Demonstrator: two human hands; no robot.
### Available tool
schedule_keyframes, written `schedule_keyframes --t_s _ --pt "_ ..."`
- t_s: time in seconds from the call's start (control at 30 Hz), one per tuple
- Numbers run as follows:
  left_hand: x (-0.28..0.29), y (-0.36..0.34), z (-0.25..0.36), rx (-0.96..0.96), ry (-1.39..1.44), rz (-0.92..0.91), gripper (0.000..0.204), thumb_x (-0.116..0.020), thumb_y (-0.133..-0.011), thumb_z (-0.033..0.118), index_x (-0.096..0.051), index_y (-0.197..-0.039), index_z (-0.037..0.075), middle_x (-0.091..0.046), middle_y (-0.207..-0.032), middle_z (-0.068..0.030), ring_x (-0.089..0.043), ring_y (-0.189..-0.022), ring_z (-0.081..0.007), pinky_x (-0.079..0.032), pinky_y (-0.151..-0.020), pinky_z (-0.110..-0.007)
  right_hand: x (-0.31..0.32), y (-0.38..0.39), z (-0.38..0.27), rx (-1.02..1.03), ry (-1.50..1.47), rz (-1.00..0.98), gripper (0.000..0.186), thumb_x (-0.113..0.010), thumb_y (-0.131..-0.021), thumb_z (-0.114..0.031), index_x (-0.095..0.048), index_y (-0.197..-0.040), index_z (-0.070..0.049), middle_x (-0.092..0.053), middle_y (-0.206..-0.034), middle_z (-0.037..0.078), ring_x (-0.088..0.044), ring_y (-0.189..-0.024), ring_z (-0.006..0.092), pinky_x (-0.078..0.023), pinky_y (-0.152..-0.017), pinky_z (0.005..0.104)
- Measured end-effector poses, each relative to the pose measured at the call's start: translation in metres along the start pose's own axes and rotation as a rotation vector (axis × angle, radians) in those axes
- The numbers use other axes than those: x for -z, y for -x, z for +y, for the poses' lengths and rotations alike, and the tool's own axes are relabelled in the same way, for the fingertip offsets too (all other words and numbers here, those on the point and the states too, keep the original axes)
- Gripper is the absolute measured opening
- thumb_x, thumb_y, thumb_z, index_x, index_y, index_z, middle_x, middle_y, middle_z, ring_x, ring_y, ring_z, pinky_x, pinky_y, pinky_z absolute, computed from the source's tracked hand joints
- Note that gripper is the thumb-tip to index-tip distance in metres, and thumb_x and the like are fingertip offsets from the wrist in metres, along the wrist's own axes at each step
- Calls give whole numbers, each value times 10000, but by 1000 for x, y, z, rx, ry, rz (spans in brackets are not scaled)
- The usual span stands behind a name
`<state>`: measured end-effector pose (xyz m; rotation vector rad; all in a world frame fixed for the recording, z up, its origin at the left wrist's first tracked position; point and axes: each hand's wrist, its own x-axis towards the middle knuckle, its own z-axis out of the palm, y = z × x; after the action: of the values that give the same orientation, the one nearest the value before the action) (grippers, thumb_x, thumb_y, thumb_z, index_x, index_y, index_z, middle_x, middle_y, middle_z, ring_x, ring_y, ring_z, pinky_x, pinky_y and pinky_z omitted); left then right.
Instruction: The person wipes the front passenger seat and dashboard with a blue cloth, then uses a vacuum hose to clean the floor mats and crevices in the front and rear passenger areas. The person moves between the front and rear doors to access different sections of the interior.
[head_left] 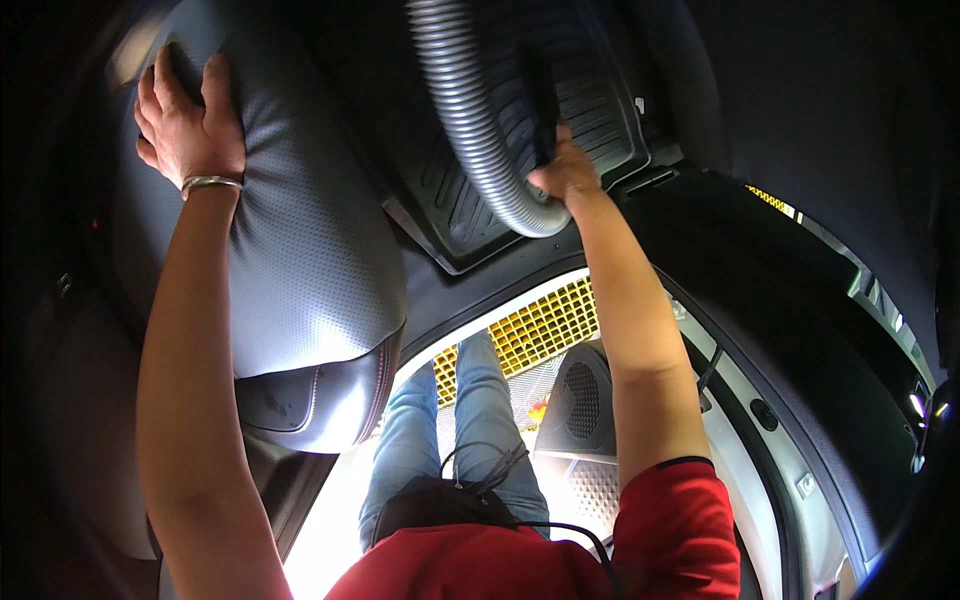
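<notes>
My left hand [192, 122] rests with spread fingers on a dark perforated leather car seat [310, 250], pressing creases into it near the wrist. My right hand [568, 172] is wrapped round the black handle of a vacuum cleaner nozzle [540, 95]. A grey ribbed vacuum hose [465, 120] loops down from the top and bends up to that hand. The nozzle reaches over a black ribbed floor mat [480, 185] in the footwell; its far end fades into shadow.
The door sill [490, 305] runs below the mat, with yellow grating [545, 325] outside. The open car door with its speaker [582, 400] is at the lower right. A dark dashboard panel [780, 270] bounds the right side. My legs [480, 385] stand outside the car.
</notes>
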<state>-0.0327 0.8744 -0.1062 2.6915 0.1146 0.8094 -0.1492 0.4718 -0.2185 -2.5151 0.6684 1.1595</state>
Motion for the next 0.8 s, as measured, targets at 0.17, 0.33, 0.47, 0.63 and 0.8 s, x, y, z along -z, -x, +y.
schedule_keyframes --t_s 0.17,0.33,0.47,0.63,0.8 --pt "-1 1 -1 -5 -15 2 790 -481 -900 666 -415 -1506 163 -379 -1569 -107 -291 -1467 -289 -146 -1177 -521 7 4 46 -230 -386 182 1052 -812 -719 -239 -178 -1550 -120 -579 -1373 230 -583 -1258 363 -479 -1061 394" --pt "-1 1 1 -9 -30 6 770 -498 -904 641 -419 -1501 161 -381 -1565 -114 -296 -1464 -290 -150 -1174 -528 -70 51 96 -288 -847 245 943 -777 -707 -95 -270 -1501 -63 -628 -1267 244 -634 -1157 337 -504 -995 394" --pt "1 0 2 -5 -48 -5 761 -517 -904 617 -414 -1501 156 -384 -1561 -119 -295 -1465 -290 -145 -1175 -529 -128 97 34 -157 -719 -9 1008 -779 -711 -83 -206 -1539 -140 -639 -1232 242 -649 -1128 345 -492 -1001 404" --pt "1 1 2 -1 -40 -15 765 -525 -899 606 -409 -1503 151 -383 -1560 -121 -281 -1471 -296 -134 -1179 -527 -44 53 -31 -155 -276 -67 1162 -837 -722 -239 -72 -1596 -188 -616 -1304 241 -598 -1231 369 -482 -1049 423" --pt "0 3 0 -15 -15 -10 762 -530 -900 597 -403 -1504 151 -366 -1568 -124 -273 -1473 -300 -118 -1184 -526 -4 13 -17 -275 -359 63 1166 -819 -766 -244 -11 -1590 -78 -610 -1323 245 -633 -1195 340 -511 -1022 407"
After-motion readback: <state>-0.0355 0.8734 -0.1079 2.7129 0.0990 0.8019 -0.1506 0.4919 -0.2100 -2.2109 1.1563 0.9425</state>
